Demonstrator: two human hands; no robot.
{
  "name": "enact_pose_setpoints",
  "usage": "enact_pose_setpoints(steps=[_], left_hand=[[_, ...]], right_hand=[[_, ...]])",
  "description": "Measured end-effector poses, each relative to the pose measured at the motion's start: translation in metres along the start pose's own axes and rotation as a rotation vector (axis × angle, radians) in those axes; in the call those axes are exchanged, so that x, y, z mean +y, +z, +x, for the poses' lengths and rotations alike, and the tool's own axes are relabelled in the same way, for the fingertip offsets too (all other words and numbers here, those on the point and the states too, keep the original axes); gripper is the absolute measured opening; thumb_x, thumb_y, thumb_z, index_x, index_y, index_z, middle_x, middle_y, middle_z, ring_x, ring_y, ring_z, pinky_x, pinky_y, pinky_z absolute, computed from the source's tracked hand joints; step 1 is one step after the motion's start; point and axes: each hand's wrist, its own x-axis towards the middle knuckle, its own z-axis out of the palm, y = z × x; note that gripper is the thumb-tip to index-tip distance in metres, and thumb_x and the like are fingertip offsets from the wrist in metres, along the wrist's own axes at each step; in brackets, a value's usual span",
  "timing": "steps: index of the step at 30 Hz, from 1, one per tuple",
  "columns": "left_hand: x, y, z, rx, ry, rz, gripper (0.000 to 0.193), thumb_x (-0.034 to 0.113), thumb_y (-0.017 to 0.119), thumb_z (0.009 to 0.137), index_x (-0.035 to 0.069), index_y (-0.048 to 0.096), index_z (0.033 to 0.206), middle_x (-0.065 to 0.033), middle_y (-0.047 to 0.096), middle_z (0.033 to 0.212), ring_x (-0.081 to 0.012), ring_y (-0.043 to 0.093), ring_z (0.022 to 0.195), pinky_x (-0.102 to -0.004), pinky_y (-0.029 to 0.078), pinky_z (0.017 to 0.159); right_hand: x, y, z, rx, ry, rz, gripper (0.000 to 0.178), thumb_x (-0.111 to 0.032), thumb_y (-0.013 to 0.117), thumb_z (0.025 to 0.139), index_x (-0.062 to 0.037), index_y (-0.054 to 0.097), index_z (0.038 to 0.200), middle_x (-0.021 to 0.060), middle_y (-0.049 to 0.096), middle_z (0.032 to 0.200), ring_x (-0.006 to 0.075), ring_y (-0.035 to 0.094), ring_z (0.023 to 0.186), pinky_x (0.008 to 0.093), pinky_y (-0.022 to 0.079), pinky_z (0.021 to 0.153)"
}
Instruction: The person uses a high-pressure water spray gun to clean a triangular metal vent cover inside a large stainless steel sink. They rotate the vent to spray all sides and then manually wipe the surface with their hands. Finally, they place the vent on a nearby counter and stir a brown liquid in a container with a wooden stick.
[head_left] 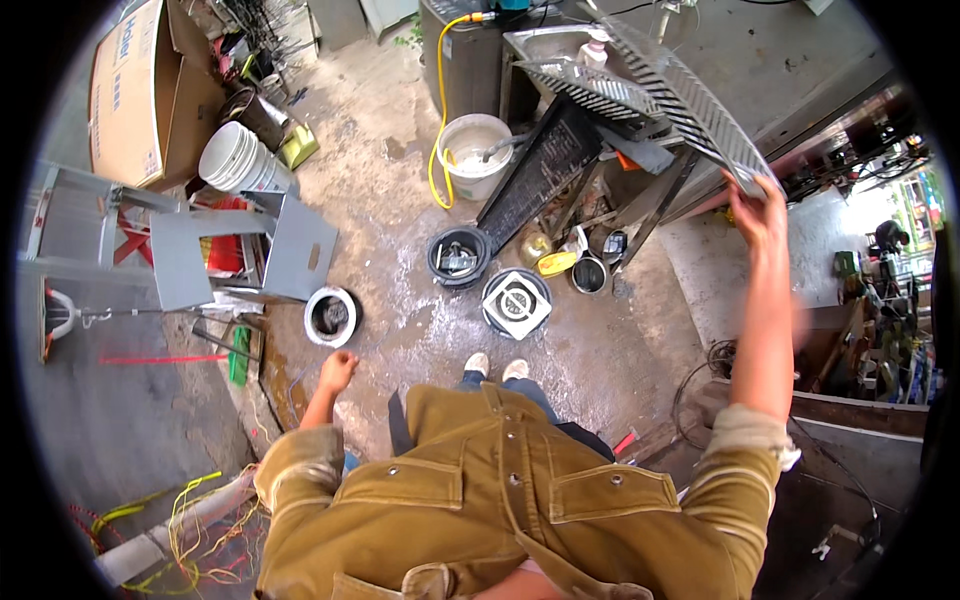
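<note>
My right hand (760,205) is raised at the far right, fingers closed on the near end of a long slotted metal panel (700,110). The panel slants up and away to the left, over a metal sink (535,45). Beneath it, a second slotted metal piece (590,85) lies across the sink. A pale bottle (593,50) stands there too, partly behind the metal. My left hand (338,370) hangs low at my left side, its fingers curled and nothing visible in them. Close to it on the floor sits a white-rimmed round pot (331,316) with something dark inside.
Before my feet stand a black bucket (460,256) with metal parts and another bucket topped by a white square cover (517,304). A dark board (540,175) leans by a white bucket (474,150) with a yellow hose (441,110). Grey panels (240,250) and a cardboard box (135,100) stand left.
</note>
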Motion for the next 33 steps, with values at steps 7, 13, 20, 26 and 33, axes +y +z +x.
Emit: enact_pose_setpoints(steps=[7,13,20,26,33], left_hand=[[-0.050,-0.017,-0.065,0.077,-0.258,0.068,0.025,0.024,0.066,0.081,0.001,0.067,0.090,-0.0121,0.068,0.075,-0.0187,0.066,0.064,-0.0340,0.051,0.065],[-0.048,-0.025,-0.109,0.197,-0.379,0.072,0.028,0.025,0.067,0.080,0.000,0.068,0.092,-0.0135,0.069,0.078,-0.0218,0.067,0.070,-0.0345,0.051,0.068],[-0.013,-0.038,-0.061,0.119,-0.386,0.068,0.028,0.027,0.066,0.081,0.000,0.068,0.089,-0.0132,0.068,0.073,-0.0222,0.067,0.066,-0.0347,0.051,0.067],[-0.010,-0.092,0.124,-0.050,-0.256,0.221,0.030,0.028,0.065,0.080,0.001,0.069,0.091,-0.0124,0.068,0.070,-0.0240,0.067,0.067,-0.0369,0.051,0.069],[0.154,-0.228,0.452,-0.045,0.178,0.412,0.028,0.028,0.063,0.082,0.003,0.067,0.094,-0.0188,0.068,0.092,-0.0338,0.065,0.089,-0.0413,0.050,0.079]], right_hand=[[0.010,0.066,0.144,0.049,0.147,-0.145,0.036,-0.015,0.055,0.083,0.0209,0.054,0.090,0.0368,0.061,0.098,0.0329,0.066,0.080,0.0322,0.059,0.072],[0.037,0.074,0.235,0.020,0.166,-0.373,0.049,-0.029,0.054,0.081,0.0185,0.057,0.093,0.0292,0.066,0.089,0.0226,0.063,0.058,0.0256,0.058,0.056],[0.049,0.049,0.289,0.113,0.278,-0.513,0.050,-0.033,0.056,0.082,0.0154,0.056,0.094,0.0254,0.067,0.092,0.0208,0.061,0.062,0.0280,0.057,0.056],[0.044,0.007,0.331,0.419,0.106,-0.788,0.021,-0.029,0.061,0.080,-0.0087,0.059,0.076,0.0058,0.060,0.068,0.0157,0.056,0.058,0.0278,0.049,0.050],[0.081,-0.011,0.280,0.981,-0.266,-0.627,0.016,-0.019,0.065,0.080,-0.0033,0.066,0.077,0.0068,0.066,0.068,0.0106,0.050,0.045,0.0244,0.041,0.042]])
